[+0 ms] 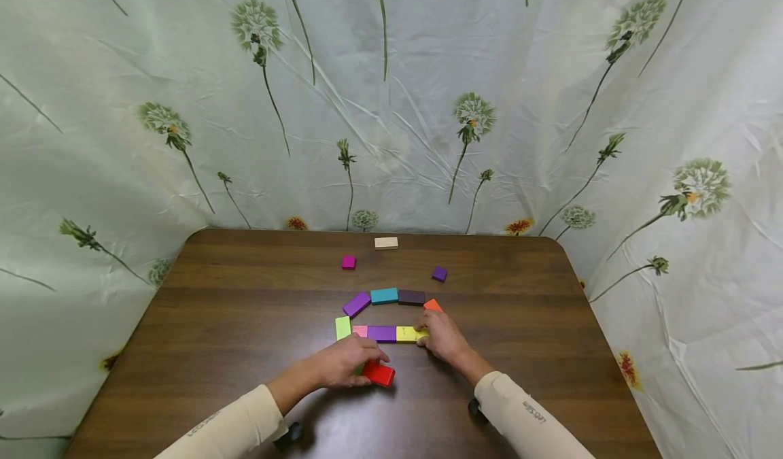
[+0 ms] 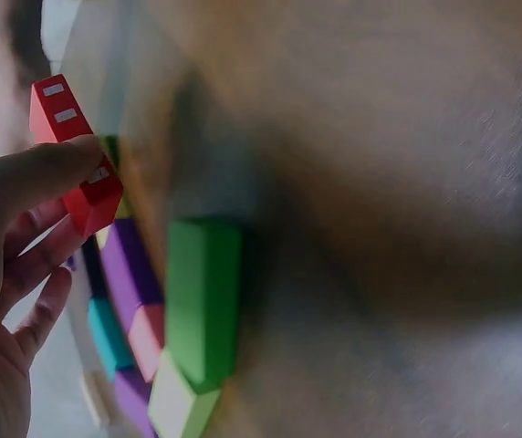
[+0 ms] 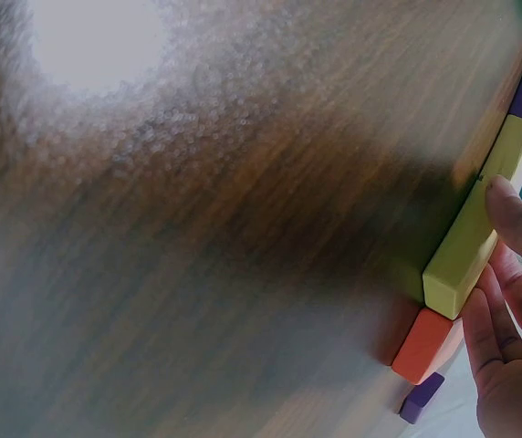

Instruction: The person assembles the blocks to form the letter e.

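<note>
My left hand (image 1: 342,362) pinches a red block (image 1: 380,374) between thumb and fingers, tilted just above the table; small pale marks show on its side in the left wrist view. Beneath that hand lies a green block (image 2: 202,301), mostly hidden in the head view, beside a light green block (image 1: 343,328). My right hand (image 1: 445,336) pinches the yellow block (image 3: 462,251) at the right end of a row, thumb on one side, fingers on the other. That row also has a pink block (image 1: 359,330), a purple block (image 1: 382,334) and another yellow block (image 1: 405,334).
Behind the row, a second purple block (image 1: 357,304), a teal block (image 1: 384,296), a dark block (image 1: 412,298) and an orange block (image 1: 433,305) form an arc. Farther back lie a magenta block (image 1: 349,262), a cream block (image 1: 386,243) and a small violet block (image 1: 439,274).
</note>
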`<state>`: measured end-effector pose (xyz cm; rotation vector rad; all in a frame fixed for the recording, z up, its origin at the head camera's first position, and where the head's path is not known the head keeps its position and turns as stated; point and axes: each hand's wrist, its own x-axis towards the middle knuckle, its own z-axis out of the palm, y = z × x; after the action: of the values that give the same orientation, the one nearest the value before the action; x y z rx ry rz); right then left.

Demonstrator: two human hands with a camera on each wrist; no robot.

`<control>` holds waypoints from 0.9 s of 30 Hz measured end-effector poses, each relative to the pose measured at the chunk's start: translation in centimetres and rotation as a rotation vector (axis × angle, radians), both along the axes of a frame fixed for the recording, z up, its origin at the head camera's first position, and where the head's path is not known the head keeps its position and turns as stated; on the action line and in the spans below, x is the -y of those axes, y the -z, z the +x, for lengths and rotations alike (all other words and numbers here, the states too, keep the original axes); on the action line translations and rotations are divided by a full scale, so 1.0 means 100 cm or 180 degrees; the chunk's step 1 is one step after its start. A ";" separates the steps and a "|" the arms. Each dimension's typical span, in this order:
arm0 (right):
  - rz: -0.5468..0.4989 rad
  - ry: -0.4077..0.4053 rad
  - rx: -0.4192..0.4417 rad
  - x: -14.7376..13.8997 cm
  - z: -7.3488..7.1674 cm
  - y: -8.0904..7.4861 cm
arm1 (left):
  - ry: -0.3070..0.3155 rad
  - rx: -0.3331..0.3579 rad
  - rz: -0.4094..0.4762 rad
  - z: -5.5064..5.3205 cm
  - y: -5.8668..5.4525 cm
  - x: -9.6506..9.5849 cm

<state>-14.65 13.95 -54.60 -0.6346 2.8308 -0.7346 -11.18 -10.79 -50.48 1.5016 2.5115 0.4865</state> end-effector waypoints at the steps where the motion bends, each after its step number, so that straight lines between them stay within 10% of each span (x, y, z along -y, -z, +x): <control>1: -0.0010 0.0001 0.0010 0.000 0.000 0.000 | 0.0005 0.0001 0.0008 0.002 0.002 -0.001; 9: -0.0006 -0.0077 -0.0086 -0.001 0.001 0.000 | 0.0066 -0.0703 -0.0057 0.014 0.022 0.000; 27: -0.0039 -0.0054 -0.0070 0.000 0.002 -0.001 | -0.0117 -0.0950 -0.0125 0.024 0.040 0.003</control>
<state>-14.46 13.96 -54.45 -0.6718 2.8394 -0.7471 -8.74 -11.04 -54.43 1.6218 2.7556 0.2295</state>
